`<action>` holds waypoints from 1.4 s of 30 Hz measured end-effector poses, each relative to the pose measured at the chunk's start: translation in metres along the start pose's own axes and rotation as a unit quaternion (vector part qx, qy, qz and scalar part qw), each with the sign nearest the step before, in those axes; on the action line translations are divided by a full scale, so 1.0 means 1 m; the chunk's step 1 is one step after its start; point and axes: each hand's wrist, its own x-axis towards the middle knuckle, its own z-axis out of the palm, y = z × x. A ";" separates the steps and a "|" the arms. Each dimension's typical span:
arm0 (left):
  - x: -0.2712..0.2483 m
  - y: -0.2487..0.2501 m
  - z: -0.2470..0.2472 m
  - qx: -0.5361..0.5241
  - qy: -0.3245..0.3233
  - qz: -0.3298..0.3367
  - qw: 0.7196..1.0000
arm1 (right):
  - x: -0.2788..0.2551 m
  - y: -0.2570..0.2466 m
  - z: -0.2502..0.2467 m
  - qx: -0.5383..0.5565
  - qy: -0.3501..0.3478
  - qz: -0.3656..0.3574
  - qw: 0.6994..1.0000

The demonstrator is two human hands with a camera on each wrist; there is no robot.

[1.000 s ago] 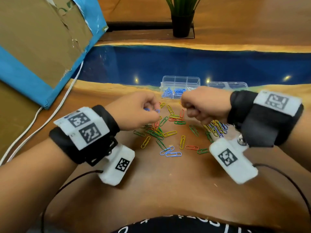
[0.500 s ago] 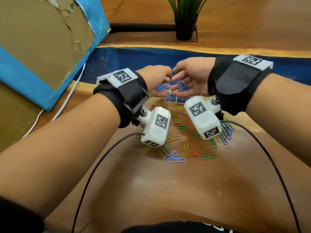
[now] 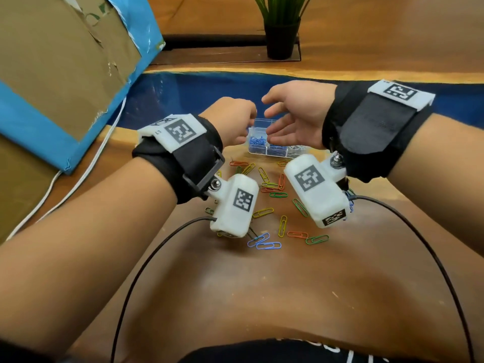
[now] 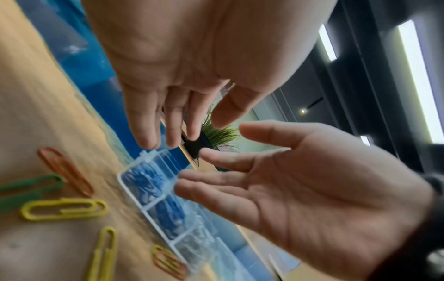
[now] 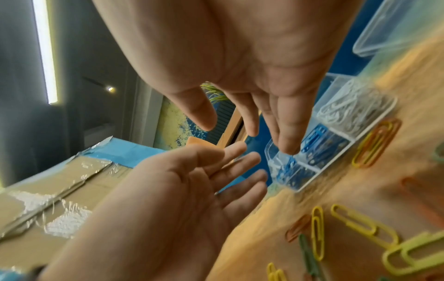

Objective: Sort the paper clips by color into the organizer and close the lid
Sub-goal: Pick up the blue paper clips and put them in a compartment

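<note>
A clear plastic organizer [image 3: 255,149] lies on the wooden table, with blue clips in two compartments [image 5: 312,140] and white clips [image 5: 353,112] in the one beside them. Over it hover my left hand [image 3: 242,127] and right hand [image 3: 272,119], fingers spread, palms facing each other, and both hold nothing. The left wrist view shows the left hand [image 4: 192,129] just above the organizer [image 4: 134,176]. The right hand's fingertips [image 5: 287,146] hang over a blue compartment. Loose green, yellow, orange and blue clips [image 3: 269,213] lie scattered nearer to me. The clear lid [image 5: 396,28] lies open behind the organizer.
A cardboard box with blue tape [image 3: 65,74] stands at the left, and a white cable [image 3: 78,184] runs beside it. A potted plant [image 3: 281,30] stands at the back. Black wrist-camera cables [image 3: 146,263] trail over the bare wood near my body.
Both hands rose from the clip pile to the organizer. Half a second ago they held blue clips over it; now the fingers have spread and hold nothing.
</note>
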 end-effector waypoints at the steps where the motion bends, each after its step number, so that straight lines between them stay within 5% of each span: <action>1: 0.001 -0.002 -0.001 0.047 -0.007 0.015 0.999 | -0.001 0.001 0.000 -0.007 0.009 -0.006 1.000; 5: -0.005 -0.009 -0.003 0.291 -0.047 0.098 0.951 | -0.003 0.004 -0.001 -0.034 0.029 -0.029 0.999; 9: -0.010 -0.014 0.001 0.429 -0.079 0.137 0.889 | -0.003 0.012 -0.011 -0.077 0.040 -0.056 0.995; 18: -0.017 -0.014 -0.002 0.378 -0.051 0.206 0.901 | -0.020 0.045 -0.064 -0.259 0.079 -0.125 0.955; 26: -0.037 -0.020 0.024 0.473 -0.156 0.233 0.835 | -0.048 0.072 -0.073 -0.525 0.068 -0.089 0.844; 30: -0.040 -0.016 0.046 0.486 -0.178 0.270 0.812 | -0.051 0.082 -0.067 -0.574 0.056 -0.078 0.813; 42: -0.038 0.000 0.092 0.523 -0.199 0.311 0.768 | -0.062 0.104 -0.095 -0.545 0.071 -0.061 0.833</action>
